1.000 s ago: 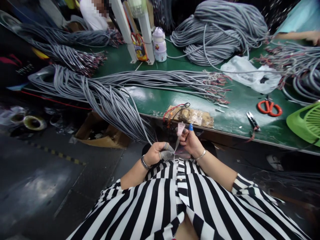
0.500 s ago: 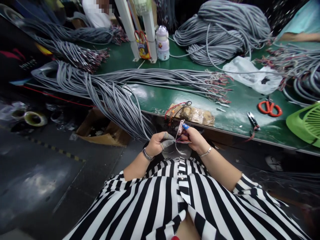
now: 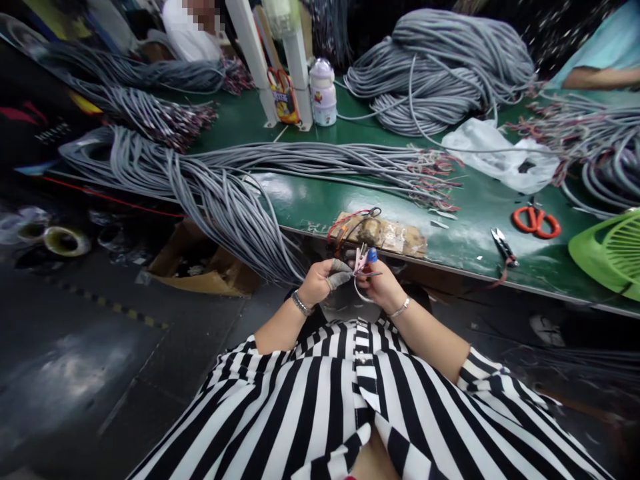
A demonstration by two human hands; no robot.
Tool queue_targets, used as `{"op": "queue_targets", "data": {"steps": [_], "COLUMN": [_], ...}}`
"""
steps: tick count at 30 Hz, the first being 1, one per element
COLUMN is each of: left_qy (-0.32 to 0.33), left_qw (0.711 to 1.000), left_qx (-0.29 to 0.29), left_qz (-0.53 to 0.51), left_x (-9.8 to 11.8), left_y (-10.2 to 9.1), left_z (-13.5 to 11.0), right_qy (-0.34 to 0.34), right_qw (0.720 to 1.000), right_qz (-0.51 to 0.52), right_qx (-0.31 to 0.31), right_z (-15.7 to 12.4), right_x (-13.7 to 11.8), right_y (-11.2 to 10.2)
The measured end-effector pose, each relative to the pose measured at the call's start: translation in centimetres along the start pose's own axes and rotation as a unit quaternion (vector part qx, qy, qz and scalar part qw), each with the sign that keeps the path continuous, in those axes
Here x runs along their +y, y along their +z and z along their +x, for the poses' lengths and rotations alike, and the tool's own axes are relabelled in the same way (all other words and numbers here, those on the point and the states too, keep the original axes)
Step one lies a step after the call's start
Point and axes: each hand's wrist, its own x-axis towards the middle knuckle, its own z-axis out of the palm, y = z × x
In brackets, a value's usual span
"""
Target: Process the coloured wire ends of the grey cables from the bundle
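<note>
Over my lap, just in front of the table edge, my two hands meet around thin coloured wires (image 3: 358, 268). My left hand (image 3: 318, 283), with grey coverings on thumb and finger, is closed in a pinch on the wires' base. A grey cable from the hanging bundle (image 3: 255, 233) runs up to this hand. My right hand (image 3: 384, 285), blue on the thumb tip, is closed on the wires' free ends. A small pale pink piece stands up between the hands; its kind is unclear. A white strand (image 3: 361, 293) curves down below the fingers.
A taped cardboard block (image 3: 383, 235) with red and black leads lies at the edge of the green table (image 3: 310, 203). Right of it are nippers (image 3: 504, 247), orange-handled scissors (image 3: 536, 220) and a green fan (image 3: 610, 257). Large cable coils (image 3: 440, 73), a bottle (image 3: 323, 93) and a co-worker's arm (image 3: 600, 77) are behind.
My right hand has moved slightly left, closer to my left hand. The wires and the pale pink piece are now bunched between the fingers. The view has shifted slightly.
</note>
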Motion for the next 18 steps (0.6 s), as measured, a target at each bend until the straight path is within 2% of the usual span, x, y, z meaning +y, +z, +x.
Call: {"op": "queue_targets", "data": {"steps": [3, 11, 18], "left_qy": [0.000, 0.010, 0.016], "left_qw": [1.000, 0.999, 0.999], "left_qx": [-0.013, -0.042, -0.048], "left_qz": [-0.008, -0.007, 0.006], "left_x": [-0.08, -0.25, -0.01], "left_y": [0.10, 0.48, 0.36], "left_z": [0.13, 0.62, 0.59], "right_qy": [0.022, 0.016, 0.047], "right_qw": [1.000, 0.999, 0.997], "right_qz": [0.019, 0.035, 0.059], "right_qx": [0.000, 0.020, -0.007], "right_z": [0.35, 0.88, 0.50], "right_x": [-0.21, 0.07, 0.25], "right_y": [0.08, -0.24, -0.39]}}
